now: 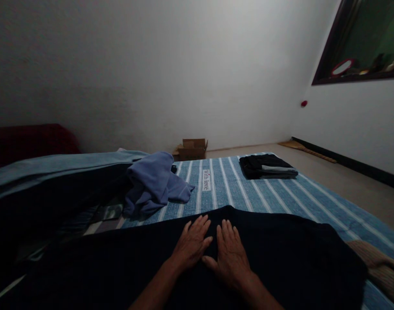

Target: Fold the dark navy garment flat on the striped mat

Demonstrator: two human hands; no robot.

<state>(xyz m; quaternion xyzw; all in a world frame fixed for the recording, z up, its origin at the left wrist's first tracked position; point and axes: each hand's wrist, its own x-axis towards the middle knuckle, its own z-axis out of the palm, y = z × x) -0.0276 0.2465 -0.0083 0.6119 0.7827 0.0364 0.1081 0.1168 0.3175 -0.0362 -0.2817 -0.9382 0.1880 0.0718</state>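
My left hand and my right hand lie flat, side by side, on a dark navy garment spread across the near part of the bed. Fingers of both hands are stretched out and apart, pressing on the cloth and holding nothing. The garment covers the blue striped bedsheet beneath it. Beyond my left hand lies a crumpled lilac-blue garment. Farther off, to the right, sits a folded stack of dark clothes.
More dark clothing is heaped on the left of the bed. A beige cloth lies at the right edge. A cardboard box stands on the floor by the far wall. A window sill is at upper right.
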